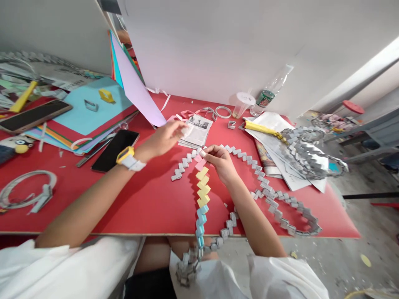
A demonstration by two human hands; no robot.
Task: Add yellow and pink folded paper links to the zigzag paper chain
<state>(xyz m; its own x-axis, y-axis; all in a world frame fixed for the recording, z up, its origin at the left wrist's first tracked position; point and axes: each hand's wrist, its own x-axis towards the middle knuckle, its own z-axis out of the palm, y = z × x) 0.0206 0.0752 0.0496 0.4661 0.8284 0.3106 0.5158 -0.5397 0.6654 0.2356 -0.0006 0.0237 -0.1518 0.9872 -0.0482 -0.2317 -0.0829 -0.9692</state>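
A lap in white cloth (215, 276) sits nearest, against the edge of a red tabletop (149, 211). On the table's left lie a black phone (115, 150) and, beyond it, a light blue sheet (77, 118) atop other coloured paper, with a lilac sheet (134, 83) standing tilted behind. To the right, white papers (319, 184) lie under a coiled grey mass of folded links (307, 155). Farther back, a lidded cup (245, 101) stands just beside a clear bottle (269, 94), both near a pale partition (202, 54). Past the table's right side is a grey floor (374, 241), with a red stool seat (353, 107) farther off.

The folded-paper chain (203, 187) runs from the lap up over the table edge to the right hand (218, 160), whose thumb and fingers are pinched together on its far, pink end. The left hand (170, 136) reaches over the near side of a stack of newspaper pieces (201, 132); its fingertips are blurred, so I cannot tell whether they grip anything.

The chain zigzags in flat, tightly folded links: grey in the lap, then light blue, then pale yellow, then pink. Grey lengths also lie on both sides of the right hand; whether they join the coloured stretch is unclear.
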